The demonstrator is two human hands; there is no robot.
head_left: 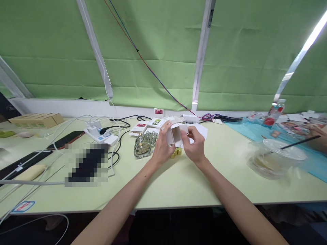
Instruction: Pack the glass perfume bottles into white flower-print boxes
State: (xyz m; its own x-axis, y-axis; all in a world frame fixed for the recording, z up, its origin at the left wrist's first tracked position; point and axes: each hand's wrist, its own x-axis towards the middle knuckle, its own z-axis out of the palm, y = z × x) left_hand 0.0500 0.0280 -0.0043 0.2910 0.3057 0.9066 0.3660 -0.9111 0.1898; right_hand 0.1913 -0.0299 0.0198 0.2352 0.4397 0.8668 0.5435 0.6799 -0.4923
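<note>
Between my hands is a small white cardboard box [176,134], its open end turned toward me and its inside bare. My left hand [162,144] is wrapped round the box's left side. With thumb and fingers, my right hand [194,143] pinches the flap or edge on its right. Just left of my left hand stand several clear glass bottles [142,148]. Gold caps [176,152] lie on the table below the box, partly behind my hands. Behind them are white boxes with pictures on them [139,127].
A power strip [98,133] with tangled cables and a phone [67,139] lie to the left. A plastic food bowl [270,161] stands at right, near another person's hand [319,136]. A bottle [276,112] stands on the blue sheet [242,131]. A cardboard carton [37,120] sits far left.
</note>
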